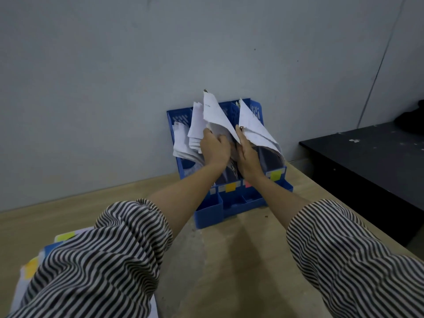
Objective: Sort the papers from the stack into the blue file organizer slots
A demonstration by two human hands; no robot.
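A blue file organizer (207,212) stands at the far edge of a light wooden table (229,260), its back against a grey wall (114,88), its slots crowded with white papers (214,113) that fan upward and outward. Both arms reach into the middle slots. The left hand (214,149) curls its fingers around a bundle of sheets, thumb up against the paper. The right hand (246,154), just beside it, presses its fingers in among the sheets of the neighbouring slot, thumb along the paper's edge; whether those fingers pinch a sheet cannot be told. Yellow and pink sticky labels (230,187) mark the organizer's front, above small open compartments. At the lower left, the stack of papers (64,237) with yellow tabs lies on the table, partly hidden by a striped sleeve (103,260). A black table (367,161) stands to the right.
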